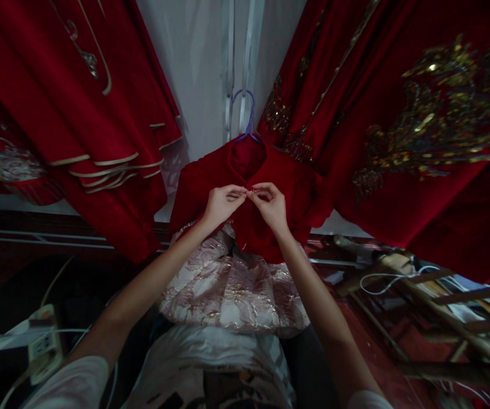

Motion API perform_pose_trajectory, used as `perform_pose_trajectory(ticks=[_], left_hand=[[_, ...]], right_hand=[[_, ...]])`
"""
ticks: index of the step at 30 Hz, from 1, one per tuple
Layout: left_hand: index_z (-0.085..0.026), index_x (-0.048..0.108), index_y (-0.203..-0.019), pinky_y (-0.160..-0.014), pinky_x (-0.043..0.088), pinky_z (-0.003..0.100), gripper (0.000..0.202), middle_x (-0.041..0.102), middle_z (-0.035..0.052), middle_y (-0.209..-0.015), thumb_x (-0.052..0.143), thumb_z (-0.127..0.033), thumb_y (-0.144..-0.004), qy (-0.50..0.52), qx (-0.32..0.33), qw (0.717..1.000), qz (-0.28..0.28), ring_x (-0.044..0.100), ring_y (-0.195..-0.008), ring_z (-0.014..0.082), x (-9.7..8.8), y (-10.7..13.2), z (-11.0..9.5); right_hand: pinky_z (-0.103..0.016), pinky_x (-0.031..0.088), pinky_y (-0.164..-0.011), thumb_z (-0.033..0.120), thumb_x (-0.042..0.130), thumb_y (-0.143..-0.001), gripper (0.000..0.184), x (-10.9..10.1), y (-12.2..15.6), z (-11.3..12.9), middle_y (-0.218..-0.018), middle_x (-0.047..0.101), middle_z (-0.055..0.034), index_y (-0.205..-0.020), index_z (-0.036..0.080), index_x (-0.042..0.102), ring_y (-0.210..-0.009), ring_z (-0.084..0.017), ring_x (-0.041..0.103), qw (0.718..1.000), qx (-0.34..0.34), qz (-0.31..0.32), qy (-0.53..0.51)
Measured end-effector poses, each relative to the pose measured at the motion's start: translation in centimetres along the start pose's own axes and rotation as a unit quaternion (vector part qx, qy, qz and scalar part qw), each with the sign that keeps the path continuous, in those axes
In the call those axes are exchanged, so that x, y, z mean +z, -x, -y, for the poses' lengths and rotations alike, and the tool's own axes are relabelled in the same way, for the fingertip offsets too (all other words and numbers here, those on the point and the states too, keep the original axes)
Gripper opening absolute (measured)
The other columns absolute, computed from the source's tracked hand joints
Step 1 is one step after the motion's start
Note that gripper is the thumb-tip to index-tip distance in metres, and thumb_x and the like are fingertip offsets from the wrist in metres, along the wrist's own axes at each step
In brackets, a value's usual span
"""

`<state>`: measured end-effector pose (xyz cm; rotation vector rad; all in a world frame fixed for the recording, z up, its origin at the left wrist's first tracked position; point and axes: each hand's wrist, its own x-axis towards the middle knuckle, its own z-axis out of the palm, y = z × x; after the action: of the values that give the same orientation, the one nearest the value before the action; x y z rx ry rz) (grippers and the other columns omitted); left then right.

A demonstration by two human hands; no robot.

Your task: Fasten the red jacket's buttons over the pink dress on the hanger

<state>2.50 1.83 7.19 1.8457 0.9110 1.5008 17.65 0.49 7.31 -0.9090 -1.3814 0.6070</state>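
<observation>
A red jacket (202, 170) with a round collar hangs in front of me on a purple hanger (251, 111). Just below its collar, my left hand (224, 203) pinches the front edge of the jacket between thumb and fingers. Right beside it, my right hand (271, 205) is closed in a pinch on the same front opening, the fingertips of both hands meeting. A small shiny fastening (254, 192) shows at the right fingertips, partly hidden by them. Under the jacket, a pale, shiny patterned skirt (236, 289) spreads out near my lap.
Red garments with pale trim (112, 130) hang at the left, and red garments with gold sequins (449, 113) hang at the right. A power strip (44, 343) with cables lies at lower left. Lower right stands a wooden rack (436, 318) with a white cable.
</observation>
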Motion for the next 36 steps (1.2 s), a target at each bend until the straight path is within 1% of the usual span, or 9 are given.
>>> perform_pose_trajectory(ticks=[3,9,14,20,24,27,32,34,36], left_hand=[[-0.014,0.073,-0.09,-0.07,0.06,0.026,0.021,0.075,0.0067,-0.088,0.068,-0.028,-0.075,-0.002,0.01,1.0,0.016,0.07,-0.074,0.0146,-0.2,-0.1,0.0],[-0.016,0.075,-0.091,-0.07,0.06,0.027,0.022,0.075,0.0074,-0.092,0.066,-0.031,-0.078,-0.016,0.045,0.999,0.014,0.07,-0.078,0.0157,-0.4,0.1,0.4],[-0.019,0.076,-0.09,-0.069,0.059,0.028,0.021,0.075,0.0066,-0.092,0.066,-0.033,-0.078,-0.053,0.065,0.996,0.019,0.07,-0.079,0.017,-0.7,0.0,0.5],[-0.021,0.077,-0.088,-0.07,0.056,0.028,0.018,0.075,0.0063,-0.09,0.066,-0.032,-0.079,-0.091,0.094,0.99,0.042,0.07,-0.077,0.0174,-1.0,-0.4,0.2],[-0.022,0.077,-0.088,-0.069,0.056,0.027,0.018,0.075,0.0048,-0.089,0.066,-0.033,-0.079,-0.087,0.09,0.99,0.072,0.07,-0.075,0.0165,-1.3,-0.9,0.3],[-0.021,0.077,-0.086,-0.068,0.055,0.027,0.017,0.075,0.0049,-0.086,0.068,-0.033,-0.076,-0.081,0.085,0.987,0.108,0.07,-0.074,0.017,-1.7,-1.8,0.1],[-0.021,0.077,-0.084,-0.068,0.054,0.028,0.018,0.075,0.0052,-0.084,0.069,-0.034,-0.075,-0.093,0.076,0.981,0.153,0.069,-0.072,0.0181,-2.0,-3.3,0.0],[-0.02,0.077,-0.082,-0.068,0.054,0.028,0.018,0.075,0.0051,-0.083,0.069,-0.034,-0.074,-0.089,0.069,0.981,0.155,0.069,-0.072,0.018,-1.7,-3.5,0.3],[-0.018,0.076,-0.082,-0.068,0.054,0.027,0.017,0.075,0.005,-0.082,0.069,-0.032,-0.074,-0.077,0.056,0.986,0.14,0.069,-0.072,0.0175,-1.3,-3.4,0.8]], right_hand=[[-0.026,0.053,-0.069,0.037,0.073,-0.07,0.027,-0.1,-0.2,-0.1,-0.085,0.065,-0.002,-0.086,0.019,0.059,-0.072,-0.013,0.062,1.0,0.009,0.002,-0.022],[-0.025,0.051,-0.069,0.037,0.074,-0.067,0.029,-0.1,-0.2,-0.6,-0.083,0.06,0.0002,-0.082,0.02,0.054,-0.074,-0.012,0.061,0.999,0.032,0.008,-0.043],[-0.028,0.052,-0.072,0.043,0.073,-0.065,0.036,-0.5,-0.5,-0.7,-0.081,0.059,-0.0001,-0.085,0.021,0.053,-0.074,-0.013,0.059,0.997,0.052,0.046,-0.024],[-0.03,0.054,-0.074,0.037,0.076,-0.061,0.034,-1.1,-1.1,-0.5,-0.082,0.058,0.0006,-0.082,0.02,0.054,-0.072,-0.011,0.058,0.993,0.075,0.081,-0.048],[-0.033,0.056,-0.078,0.031,0.078,-0.058,0.034,-1.6,-1.6,-0.3,-0.078,0.057,0.0024,-0.08,0.02,0.055,-0.073,-0.012,0.06,0.98,0.124,0.127,-0.084],[-0.035,0.056,-0.078,0.028,0.079,-0.056,0.034,-2.0,-2.2,0.0,-0.08,0.056,0.0025,-0.08,0.018,0.056,-0.073,-0.011,0.061,0.973,0.146,0.152,-0.095],[-0.033,0.057,-0.076,0.027,0.074,-0.06,0.028,-2.3,-2.9,0.7,-0.082,0.055,0.0024,-0.079,0.019,0.057,-0.075,-0.011,0.059,0.966,0.149,0.186,-0.102],[-0.032,0.055,-0.076,0.028,0.071,-0.063,0.025,-2.2,-2.8,0.6,-0.084,0.055,0.002,-0.081,0.019,0.056,-0.076,-0.011,0.059,0.968,0.14,0.184,-0.095],[-0.031,0.054,-0.076,0.031,0.069,-0.066,0.025,-1.9,-2.6,0.2,-0.084,0.054,0.0019,-0.083,0.02,0.055,-0.075,-0.011,0.058,0.973,0.126,0.175,-0.08]])
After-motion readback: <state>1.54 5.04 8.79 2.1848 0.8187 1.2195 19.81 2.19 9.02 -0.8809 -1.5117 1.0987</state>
